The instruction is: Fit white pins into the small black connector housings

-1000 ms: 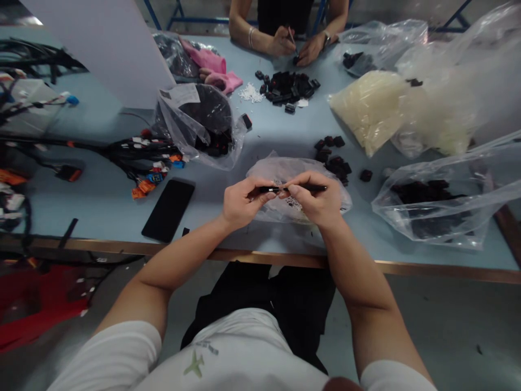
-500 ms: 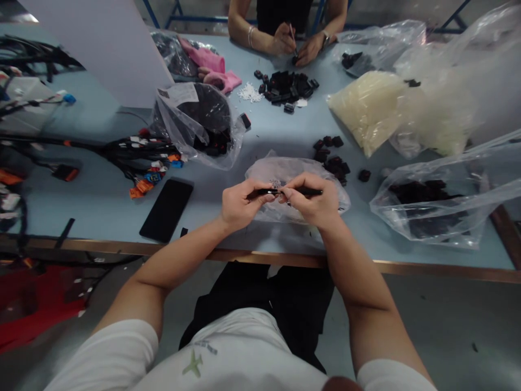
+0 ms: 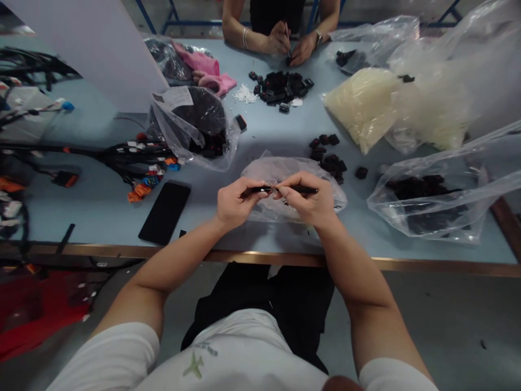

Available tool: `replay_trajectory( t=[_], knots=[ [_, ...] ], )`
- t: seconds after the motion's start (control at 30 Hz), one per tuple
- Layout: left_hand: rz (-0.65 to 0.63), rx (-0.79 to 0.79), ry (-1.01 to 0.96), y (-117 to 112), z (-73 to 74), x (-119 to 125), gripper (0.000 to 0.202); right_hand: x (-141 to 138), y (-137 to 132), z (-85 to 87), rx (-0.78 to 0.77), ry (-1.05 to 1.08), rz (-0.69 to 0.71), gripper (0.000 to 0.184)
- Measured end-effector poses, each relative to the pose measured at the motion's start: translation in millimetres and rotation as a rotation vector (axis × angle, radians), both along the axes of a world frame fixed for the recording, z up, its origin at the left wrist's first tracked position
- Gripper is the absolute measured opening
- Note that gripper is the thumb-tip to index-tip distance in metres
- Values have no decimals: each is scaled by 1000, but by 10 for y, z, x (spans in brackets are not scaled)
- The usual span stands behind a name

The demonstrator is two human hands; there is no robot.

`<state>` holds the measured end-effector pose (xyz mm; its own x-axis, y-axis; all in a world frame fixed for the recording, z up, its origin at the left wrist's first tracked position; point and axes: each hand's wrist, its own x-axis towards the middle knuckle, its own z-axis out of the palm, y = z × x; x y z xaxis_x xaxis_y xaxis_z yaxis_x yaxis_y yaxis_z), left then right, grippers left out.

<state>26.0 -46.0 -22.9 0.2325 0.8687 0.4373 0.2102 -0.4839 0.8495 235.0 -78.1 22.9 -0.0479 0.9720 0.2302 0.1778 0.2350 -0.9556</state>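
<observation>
Over a clear plastic bag (image 3: 260, 165) holding tiny pale pieces, my two hands meet fingertip to fingertip. My left hand (image 3: 233, 203) is closed in a pinch on a small black connector (image 3: 256, 189), mostly covered by the fingers. A slim black pen-like tool (image 3: 306, 189) is gripped in my right hand (image 3: 315, 202), its tip pointing left at the connector; the exact contact is hidden by my fingertips. Just beyond my right hand lies a loose group of black connectors (image 3: 332, 164).
Left of my hands are a black phone (image 3: 165, 213), a wire harness (image 3: 116, 157) and a bag of black parts (image 3: 207, 111). Bags of pale pieces (image 3: 362, 106) and black connectors (image 3: 423, 209) stand right. Across the table, a co-worker's hands (image 3: 303, 50) work beside a connector pile (image 3: 280, 87).
The view has shifted slightly, so the table's contents sit a little further left. Both hands keep the same hold, with the tool still at the connector.
</observation>
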Motion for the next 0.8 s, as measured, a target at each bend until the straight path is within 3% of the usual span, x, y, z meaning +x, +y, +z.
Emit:
replay_trajectory(
  t=[0.8],
  knots=[
    [7, 23, 98, -49, 10, -5, 32, -42, -7, 7, 39, -98, -5, 15]
  ],
)
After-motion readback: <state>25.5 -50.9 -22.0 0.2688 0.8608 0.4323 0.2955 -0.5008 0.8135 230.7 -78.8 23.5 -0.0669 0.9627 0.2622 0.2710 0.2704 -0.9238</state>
